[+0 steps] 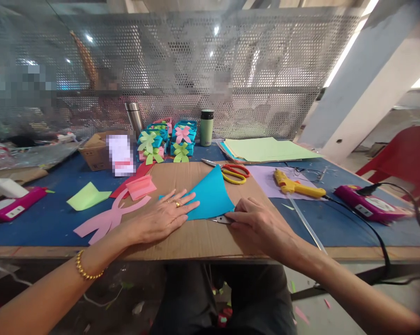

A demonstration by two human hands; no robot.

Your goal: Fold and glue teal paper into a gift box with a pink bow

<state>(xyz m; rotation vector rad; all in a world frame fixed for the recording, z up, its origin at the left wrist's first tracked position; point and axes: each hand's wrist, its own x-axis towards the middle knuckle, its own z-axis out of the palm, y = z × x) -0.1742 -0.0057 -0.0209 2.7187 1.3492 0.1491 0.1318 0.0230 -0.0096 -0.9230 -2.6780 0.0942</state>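
A blue paper sheet lies folded on a brown cardboard mat, its right part curling upward. My left hand lies flat on the sheet's left part, fingers stretched out, a ring on one finger. My right hand presses on the sheet's lower right corner with fingers together, resting over a small metal tool that pokes out beside the fingertips; whether it grips that tool I cannot make out.
Red and yellow scissors, a yellow glue gun and pink power strips lie on the blue table. Pink cut-out, green paper, finished blue boxes, two flasks, paper stack and a red chair surround.
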